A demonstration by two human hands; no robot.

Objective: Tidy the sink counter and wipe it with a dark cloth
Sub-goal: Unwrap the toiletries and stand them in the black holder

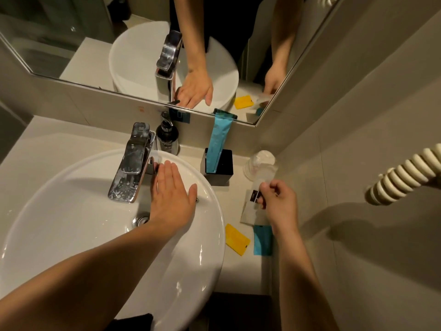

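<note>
Tidying is under way: the right hand [278, 199] pinches a clear sachet [259, 187]; the left hand [171, 199] rests flat, fingers released, on the basin [71, 211]. Next, the sachet likely needs stowing somewhere

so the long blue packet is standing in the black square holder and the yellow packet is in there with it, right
Not quite. The head view shows the long blue packet standing in the black square holder, but the yellow packet is not in there; it lies flat on the counter beside the sink.
</note>
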